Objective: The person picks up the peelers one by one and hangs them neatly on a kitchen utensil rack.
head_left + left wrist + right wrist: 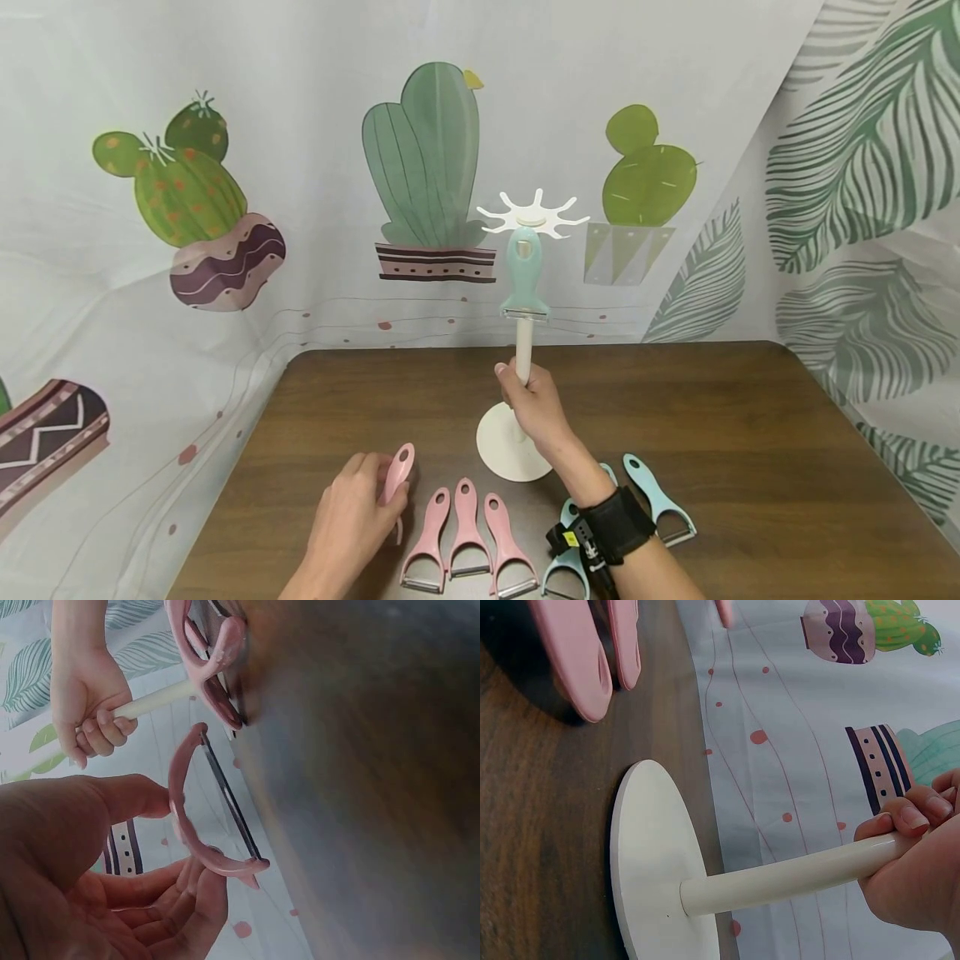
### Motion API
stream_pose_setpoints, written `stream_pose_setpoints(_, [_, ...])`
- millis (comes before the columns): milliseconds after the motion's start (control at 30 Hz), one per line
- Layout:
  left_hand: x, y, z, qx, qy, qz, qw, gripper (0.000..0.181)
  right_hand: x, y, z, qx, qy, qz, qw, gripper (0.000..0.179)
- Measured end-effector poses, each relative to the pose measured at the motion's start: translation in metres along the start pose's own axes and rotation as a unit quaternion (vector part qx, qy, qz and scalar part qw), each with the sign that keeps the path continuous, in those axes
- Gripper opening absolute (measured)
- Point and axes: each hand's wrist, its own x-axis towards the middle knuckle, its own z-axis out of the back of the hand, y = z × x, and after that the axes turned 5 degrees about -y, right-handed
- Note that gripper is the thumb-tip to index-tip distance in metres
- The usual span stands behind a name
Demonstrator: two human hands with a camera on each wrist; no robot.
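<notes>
My left hand (pixel 352 504) pinches a pink peeler (pixel 400 469) between thumb and fingers, beside the peelers on the table. In the left wrist view, the metal blade (pixel 229 796) of that peeler is visible, lifted off the tabletop. My right hand (pixel 538 408) grips the pole (pixel 524 340) of a cream stand, whose round base (pixel 498 446) rests on the table. On top of the stand is a white ring of prongs (pixel 534 218). One light-teal peeler (pixel 525 267) hangs from a front prong, blade end down.
Three pink peelers (pixel 466 521) lie side by side near the table's front. To their right are several teal peelers (pixel 651 485), some partly hidden by my right forearm and its black wrist strap (pixel 618 525). A cactus-print cloth (pixel 315 167) hangs behind the brown table (pixel 712 400).
</notes>
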Motion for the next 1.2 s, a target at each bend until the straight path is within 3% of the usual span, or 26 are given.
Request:
stream_pose_setpoints(633, [0.018,-0.022,0.004,-0.056,-0.046,-0.020,0.9972,0.035,0.000,-0.001,-0.001,-0.007,-0.007,-0.002,1.0000,0.043])
stream_pose_setpoints(1200, [0.035,-0.043,0.011,-0.104,-0.068,-0.030,0.9918,0.036,-0.001,0.001,-0.001,-0.002,-0.006,-0.009,0.9999,0.043])
